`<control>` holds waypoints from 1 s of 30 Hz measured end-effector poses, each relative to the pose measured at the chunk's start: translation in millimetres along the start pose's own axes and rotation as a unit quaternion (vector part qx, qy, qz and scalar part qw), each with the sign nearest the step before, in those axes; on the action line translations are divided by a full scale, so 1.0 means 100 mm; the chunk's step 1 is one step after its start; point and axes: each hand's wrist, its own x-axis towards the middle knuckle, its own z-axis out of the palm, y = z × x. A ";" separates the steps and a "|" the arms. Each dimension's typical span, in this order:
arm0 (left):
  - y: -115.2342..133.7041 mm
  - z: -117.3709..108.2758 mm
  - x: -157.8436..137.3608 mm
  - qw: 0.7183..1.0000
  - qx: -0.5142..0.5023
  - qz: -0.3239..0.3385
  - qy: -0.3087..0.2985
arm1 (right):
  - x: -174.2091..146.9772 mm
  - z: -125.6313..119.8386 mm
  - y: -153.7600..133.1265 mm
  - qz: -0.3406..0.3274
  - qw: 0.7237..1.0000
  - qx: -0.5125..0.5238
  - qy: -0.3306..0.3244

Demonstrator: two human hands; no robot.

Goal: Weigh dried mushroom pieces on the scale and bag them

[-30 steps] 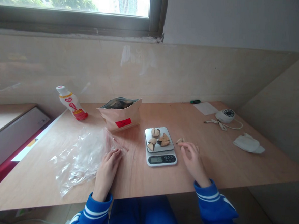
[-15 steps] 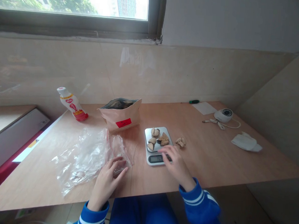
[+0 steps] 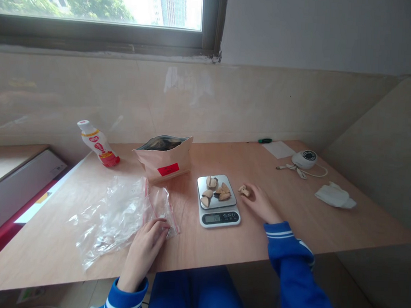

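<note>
My right hand [image 3: 261, 204] reaches in beside the scale, its thumb and fingers closed around a dried mushroom [image 3: 244, 190] at table level. To its left stands a digital kitchen scale [image 3: 219, 217], with several pale brown dried mushrooms [image 3: 224, 191] on its silver plate. The scale's display is lit, but the digits are too small to read. My left hand [image 3: 146, 245] lies at the near edge of a small clear zip bag [image 3: 163, 207], fingers curled in and pressed together on the plastic. Its fingertips are partly hidden.
An upright brown pouch [image 3: 166, 163] gapes behind the scale. More crumpled clear plastic [image 3: 114, 218] spreads to the left. A red-and-white bottle [image 3: 99, 145] leans at the back. On the right lie a white dome camera [image 3: 304, 159] with cable, paper [image 3: 278, 149], a green-handled tool [image 3: 265, 141] and white cloth [image 3: 335, 196].
My right hand has moved from over the scale's buttons rightward to the mushroom on the table and closed on it. My left fingers have drawn closer together on the bag.
</note>
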 end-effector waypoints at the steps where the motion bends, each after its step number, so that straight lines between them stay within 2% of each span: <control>1: -0.01 0.02 0.00 1.000 0.001 0.000 0.006 | 0.05 0.01 -0.06 0.008 1.000 0.029 0.006; 3: -0.01 0.06 0.00 1.000 0.005 -0.001 0.026 | 0.16 0.03 -0.21 0.010 0.995 0.098 0.004; 7: -0.02 0.13 -0.02 0.998 0.018 -0.011 0.058 | 0.37 0.12 -0.47 -0.031 0.981 0.184 -0.057; 11: -0.02 0.15 -0.02 0.998 0.019 -0.013 0.057 | 0.44 0.21 -0.56 -0.068 0.982 0.160 -0.072; 17: -0.04 0.16 0.00 0.998 0.020 -0.015 0.057 | 0.33 0.19 -0.56 -0.089 0.986 0.122 -0.067; 21: -0.03 0.17 0.00 0.998 0.021 -0.018 0.057 | 0.21 0.17 -0.41 -0.072 0.989 0.123 -0.042; 26: -0.03 0.16 0.00 0.998 0.021 -0.022 0.054 | -0.01 0.17 0.03 0.002 0.994 0.095 0.053; 30: -0.03 0.17 0.00 0.998 0.026 -0.024 0.054 | -0.15 0.20 0.27 -0.007 0.995 0.053 0.087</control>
